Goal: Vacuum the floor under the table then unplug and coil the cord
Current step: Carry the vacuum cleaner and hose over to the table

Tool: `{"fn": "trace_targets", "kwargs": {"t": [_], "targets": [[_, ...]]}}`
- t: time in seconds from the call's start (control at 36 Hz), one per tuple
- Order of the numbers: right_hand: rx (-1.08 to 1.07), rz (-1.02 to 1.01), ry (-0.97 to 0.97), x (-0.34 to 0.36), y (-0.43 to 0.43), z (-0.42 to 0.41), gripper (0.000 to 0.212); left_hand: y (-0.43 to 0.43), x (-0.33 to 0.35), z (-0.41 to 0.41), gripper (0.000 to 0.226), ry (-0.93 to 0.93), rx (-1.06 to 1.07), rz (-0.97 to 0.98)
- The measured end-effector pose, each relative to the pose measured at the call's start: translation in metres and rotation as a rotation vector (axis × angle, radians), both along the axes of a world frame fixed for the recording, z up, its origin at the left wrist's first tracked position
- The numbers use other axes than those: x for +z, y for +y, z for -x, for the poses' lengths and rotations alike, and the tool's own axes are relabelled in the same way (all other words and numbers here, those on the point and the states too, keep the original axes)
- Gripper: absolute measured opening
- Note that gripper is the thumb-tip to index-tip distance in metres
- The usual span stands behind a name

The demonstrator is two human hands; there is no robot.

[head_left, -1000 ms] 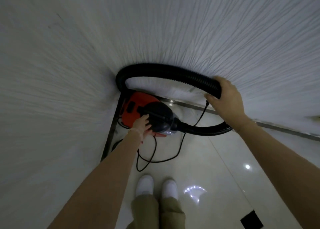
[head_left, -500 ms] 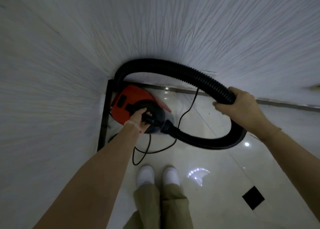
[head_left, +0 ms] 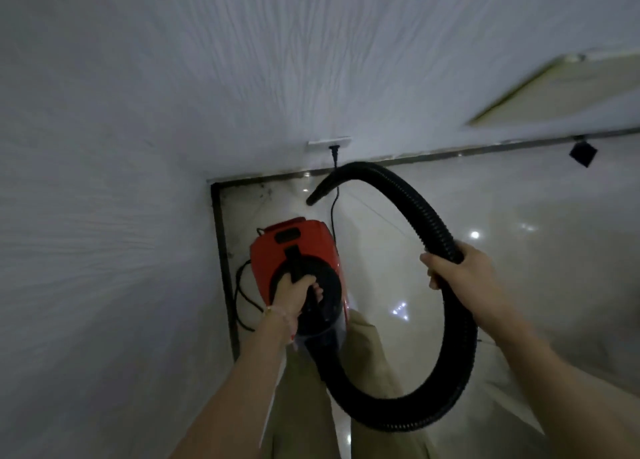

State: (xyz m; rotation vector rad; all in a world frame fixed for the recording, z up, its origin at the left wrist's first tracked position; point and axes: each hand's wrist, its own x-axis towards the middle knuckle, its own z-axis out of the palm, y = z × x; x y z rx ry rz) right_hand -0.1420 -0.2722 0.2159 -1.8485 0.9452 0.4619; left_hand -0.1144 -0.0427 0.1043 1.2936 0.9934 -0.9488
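A red and black vacuum cleaner (head_left: 304, 247) hangs in front of my legs in a room corner. My left hand (head_left: 294, 294) grips its black carry handle. Its ribbed black hose (head_left: 408, 202) loops out from under the body and arches up to an open end near the wall. My right hand (head_left: 460, 271) is closed around the hose partway along. The black cord (head_left: 334, 195) runs from behind the vacuum up to a plug (head_left: 333, 150) seated in a white wall socket (head_left: 329, 144). More cord slack (head_left: 242, 292) dangles left of the vacuum.
White textured walls (head_left: 138, 146) meet in a corner on the left, with a dark skirting strip (head_left: 225, 268) along the glossy tiled floor (head_left: 519, 233). A pale door or panel (head_left: 571, 87) stands at the upper right. A small black square (head_left: 583, 153) sits by the far skirting.
The vacuum has been lifted off the floor by its handle and brought closer to me. My right hand swung the hose to the right. The view turned, revealing the wall socket and plug.
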Motion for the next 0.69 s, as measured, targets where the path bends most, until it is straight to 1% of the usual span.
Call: {"fn": "trace_targets", "kwargs": {"t": [0.06, 0.14, 0.28, 0.47, 0.69], "targets": [[-0.062, -0.004, -0.028, 0.033, -0.003, 0.018, 0.013, -0.002, 0.041, 0.01, 0.006, -0.029, -0.03, 0.014], [-0.159, -0.017, -0.078, 0.077, -0.01, 0.048, 0.014, -0.005, 0.092, 0.024, 0.002, -0.072, -0.042, 0.021], [-0.238, 0.002, -0.184, 0.139, -0.02, 0.088, 0.015, -0.015, 0.159, 0.034, 0.005, -0.141, -0.056, 0.042], [-0.35, -0.026, -0.291, 0.192, -0.042, 0.124, 0.014, -0.033, 0.22, 0.034, 0.01, -0.228, -0.113, 0.101], [-0.444, 0.008, -0.374, 0.234, -0.081, 0.159, 0.012, -0.079, 0.271, 0.037, 0.013, -0.305, -0.23, 0.241]]}}
